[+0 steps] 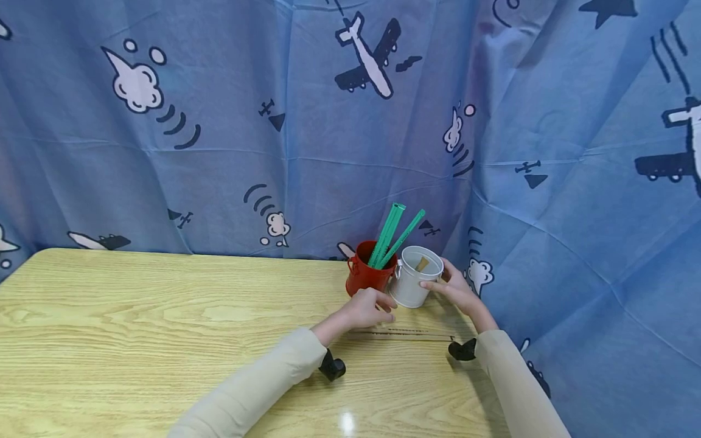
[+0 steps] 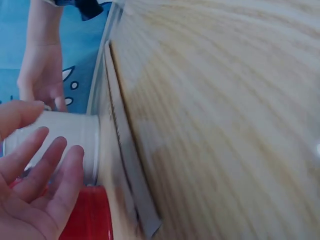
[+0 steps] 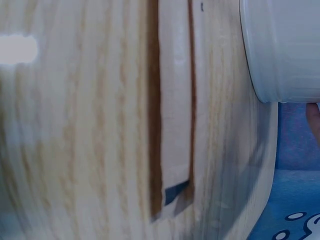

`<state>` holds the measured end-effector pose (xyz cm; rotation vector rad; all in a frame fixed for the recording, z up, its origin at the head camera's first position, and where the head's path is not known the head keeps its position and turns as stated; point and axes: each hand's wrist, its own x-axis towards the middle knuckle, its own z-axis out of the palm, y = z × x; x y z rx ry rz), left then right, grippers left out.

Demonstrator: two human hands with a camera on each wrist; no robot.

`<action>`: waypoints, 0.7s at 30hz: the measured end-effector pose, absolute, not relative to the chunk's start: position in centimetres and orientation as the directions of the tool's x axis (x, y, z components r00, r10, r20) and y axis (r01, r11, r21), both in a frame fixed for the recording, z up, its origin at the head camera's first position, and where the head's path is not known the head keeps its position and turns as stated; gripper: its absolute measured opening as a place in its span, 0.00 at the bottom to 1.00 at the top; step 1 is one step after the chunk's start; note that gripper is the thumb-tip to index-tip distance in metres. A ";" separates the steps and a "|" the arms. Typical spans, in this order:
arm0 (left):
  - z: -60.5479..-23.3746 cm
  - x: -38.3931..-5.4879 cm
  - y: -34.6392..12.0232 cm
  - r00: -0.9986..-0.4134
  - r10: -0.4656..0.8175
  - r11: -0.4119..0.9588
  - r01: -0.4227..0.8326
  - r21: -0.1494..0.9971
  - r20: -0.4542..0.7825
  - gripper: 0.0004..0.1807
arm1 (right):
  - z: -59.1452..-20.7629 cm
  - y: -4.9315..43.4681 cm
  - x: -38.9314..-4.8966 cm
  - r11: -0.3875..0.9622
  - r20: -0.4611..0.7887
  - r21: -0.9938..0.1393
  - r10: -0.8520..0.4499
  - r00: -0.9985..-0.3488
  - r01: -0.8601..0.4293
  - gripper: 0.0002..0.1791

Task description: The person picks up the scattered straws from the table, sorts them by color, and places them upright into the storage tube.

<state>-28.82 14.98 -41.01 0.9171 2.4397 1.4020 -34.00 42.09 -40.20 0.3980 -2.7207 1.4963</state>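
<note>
A small white bucket (image 1: pixel 408 286) stands near the table's back right corner, with the tip of a tan stick-like piece (image 1: pixel 422 263) showing inside. My right hand (image 1: pixel 456 291) grips it from the right, thumb at the front of the rim and fingers round the far side. Directly left of it is a red bucket (image 1: pixel 364 275) holding several long green sleeves (image 1: pixel 390 234) that lean right. My left hand (image 1: pixel 368 308) hovers before the two buckets, fingers spread and slightly bent, holding nothing. Below it lie thin pale paper-wrapped strips (image 2: pixel 129 150), side by side on the table.
The wooden table (image 1: pixel 137 340) reaches far to the left. A blue curtain (image 1: pixel 230 121) with printed planes hangs along its back edge and down the right side, close behind the buckets. Black wrist cameras (image 1: pixel 331 367) sit under both forearms.
</note>
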 end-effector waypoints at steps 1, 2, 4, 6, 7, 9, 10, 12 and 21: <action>-41.1 -28.8 15.2 -0.791 0.597 0.377 0.425 0.823 0.135 0.16 | -40.2 42.1 -34.0 0.512 0.133 -0.828 -0.216 -0.967 -0.228 0.41; -41.2 -28.7 15.4 -0.793 0.596 0.392 0.427 0.815 0.128 0.16 | -40.2 42.1 -34.0 0.512 0.133 -0.828 -0.215 -0.968 -0.227 0.41; -41.5 -28.7 15.7 -0.799 0.590 0.425 0.431 0.796 0.117 0.14 | -40.1 42.0 -34.0 0.509 0.129 -0.832 -0.209 -0.969 -0.221 0.41; -41.7 -28.6 16.1 -0.805 0.584 0.453 0.434 0.779 0.109 0.13 | -40.1 42.0 -34.0 0.509 0.125 -0.834 -0.204 -0.971 -0.214 0.41; -41.8 -28.5 16.2 -0.807 0.581 0.466 0.435 0.771 0.104 0.12 | -40.2 42.0 -34.0 0.510 0.123 -0.834 -0.202 -0.972 -0.212 0.41; -42.0 -28.4 16.5 -0.809 0.580 0.490 0.441 0.752 0.097 0.11 | -40.2 42.1 -34.1 0.507 0.123 -0.836 -0.200 -0.972 -0.210 0.41; -42.1 -28.4 16.6 -0.810 0.579 0.506 0.444 0.740 0.090 0.11 | -40.2 42.1 -34.1 0.505 0.123 -0.837 -0.201 -0.972 -0.211 0.41; -42.3 -28.2 16.9 -0.810 0.579 0.538 0.461 0.705 0.088 0.10 | -40.2 42.1 -34.1 0.505 0.124 -0.836 -0.205 -0.971 -0.213 0.41; -43.2 -27.9 17.5 -0.817 0.571 0.633 0.500 0.591 0.079 0.08 | -40.0 42.0 -33.9 0.504 0.135 -0.834 -0.208 -0.969 -0.224 0.41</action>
